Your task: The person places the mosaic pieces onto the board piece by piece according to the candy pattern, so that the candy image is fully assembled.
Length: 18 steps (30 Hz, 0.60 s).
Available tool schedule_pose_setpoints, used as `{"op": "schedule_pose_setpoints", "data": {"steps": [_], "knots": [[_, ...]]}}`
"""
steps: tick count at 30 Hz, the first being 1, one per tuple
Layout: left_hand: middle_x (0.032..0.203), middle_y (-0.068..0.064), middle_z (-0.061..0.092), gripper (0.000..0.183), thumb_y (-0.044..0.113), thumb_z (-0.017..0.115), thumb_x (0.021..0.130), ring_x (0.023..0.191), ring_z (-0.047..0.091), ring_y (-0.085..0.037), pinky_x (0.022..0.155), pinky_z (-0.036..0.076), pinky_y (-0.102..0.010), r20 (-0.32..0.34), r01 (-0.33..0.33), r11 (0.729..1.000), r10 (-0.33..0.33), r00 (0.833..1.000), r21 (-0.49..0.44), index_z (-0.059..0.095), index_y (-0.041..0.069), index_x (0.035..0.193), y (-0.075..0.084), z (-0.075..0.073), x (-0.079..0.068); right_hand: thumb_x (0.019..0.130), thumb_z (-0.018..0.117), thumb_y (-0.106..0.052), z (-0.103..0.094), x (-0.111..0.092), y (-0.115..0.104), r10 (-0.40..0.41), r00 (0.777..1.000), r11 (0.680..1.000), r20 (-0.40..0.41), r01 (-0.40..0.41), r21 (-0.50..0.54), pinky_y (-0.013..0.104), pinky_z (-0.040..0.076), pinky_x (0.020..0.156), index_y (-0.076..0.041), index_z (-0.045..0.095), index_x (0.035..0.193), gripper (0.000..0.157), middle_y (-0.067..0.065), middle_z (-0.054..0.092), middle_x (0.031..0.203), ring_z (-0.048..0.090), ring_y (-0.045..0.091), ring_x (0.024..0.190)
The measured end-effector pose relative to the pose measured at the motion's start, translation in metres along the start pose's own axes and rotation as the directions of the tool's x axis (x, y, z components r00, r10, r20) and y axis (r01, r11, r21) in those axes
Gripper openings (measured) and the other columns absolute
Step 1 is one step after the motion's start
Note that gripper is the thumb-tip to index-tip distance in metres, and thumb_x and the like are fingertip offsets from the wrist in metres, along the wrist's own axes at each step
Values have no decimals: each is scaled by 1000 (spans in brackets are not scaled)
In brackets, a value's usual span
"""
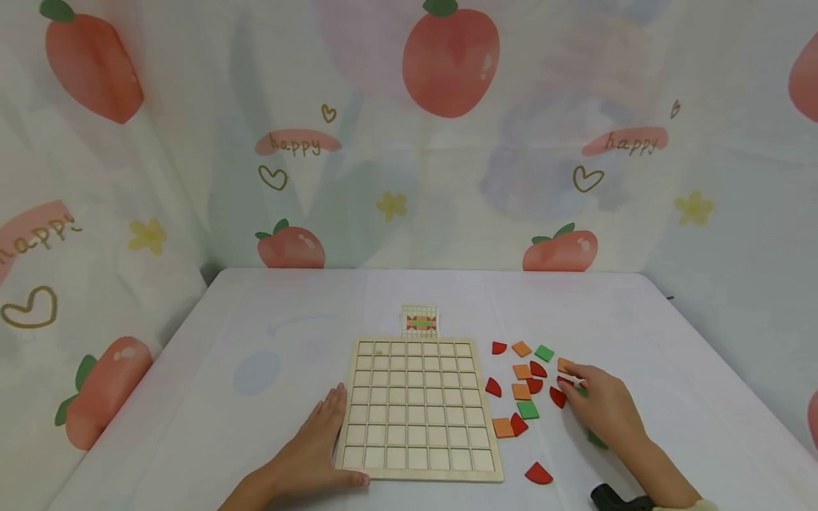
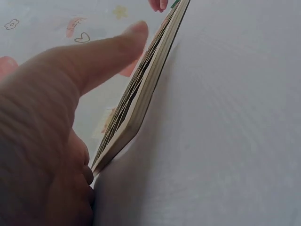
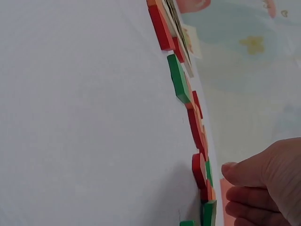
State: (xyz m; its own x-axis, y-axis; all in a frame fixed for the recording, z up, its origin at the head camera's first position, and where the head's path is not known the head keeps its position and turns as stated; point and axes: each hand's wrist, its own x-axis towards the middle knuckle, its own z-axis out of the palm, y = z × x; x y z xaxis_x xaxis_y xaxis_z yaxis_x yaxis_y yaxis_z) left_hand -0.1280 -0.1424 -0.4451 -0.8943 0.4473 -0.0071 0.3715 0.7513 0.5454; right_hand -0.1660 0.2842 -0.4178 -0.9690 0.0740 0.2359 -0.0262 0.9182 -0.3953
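A pale wooden grid board lies flat on the table. My left hand rests against its left side, fingers stretched along the edge and thumb by the near corner. To the board's right, my right hand hovers over scattered pieces, thumb and forefinger apart and the other fingers bent. Nearest its fingertips are an orange square tile and a red quarter-round piece. A green piece lies partly hidden beneath the hand. The right wrist view shows nothing held in the fingers.
Several orange squares, green squares and red quarter-rounds lie between board and right hand. A small pattern card touches the board's far edge. Fruit-printed cloth hangs behind the white table.
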Motion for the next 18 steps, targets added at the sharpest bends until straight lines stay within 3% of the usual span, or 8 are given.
{"op": "schedule_pose_setpoints", "data": {"steps": [8,18], "knots": [[152,-15,7,119,74,55,69,138,5,-27,109,11,-46,-23,-22,998,23,999,58,6,-3,145,0,1,-1,79,71,-7,-2,4,13,-64,997,998,51,64,-2,55,47,79,8,61,109,35,27,60,105,53,43,98],[151,-16,10,115,71,56,72,138,6,-27,109,11,-46,-12,-10,999,10,1000,48,9,-3,145,2,1,-2,78,70,-5,-2,5,13,-38,992,999,120,38,3,55,46,80,9,61,109,35,28,59,106,52,44,99]]}}
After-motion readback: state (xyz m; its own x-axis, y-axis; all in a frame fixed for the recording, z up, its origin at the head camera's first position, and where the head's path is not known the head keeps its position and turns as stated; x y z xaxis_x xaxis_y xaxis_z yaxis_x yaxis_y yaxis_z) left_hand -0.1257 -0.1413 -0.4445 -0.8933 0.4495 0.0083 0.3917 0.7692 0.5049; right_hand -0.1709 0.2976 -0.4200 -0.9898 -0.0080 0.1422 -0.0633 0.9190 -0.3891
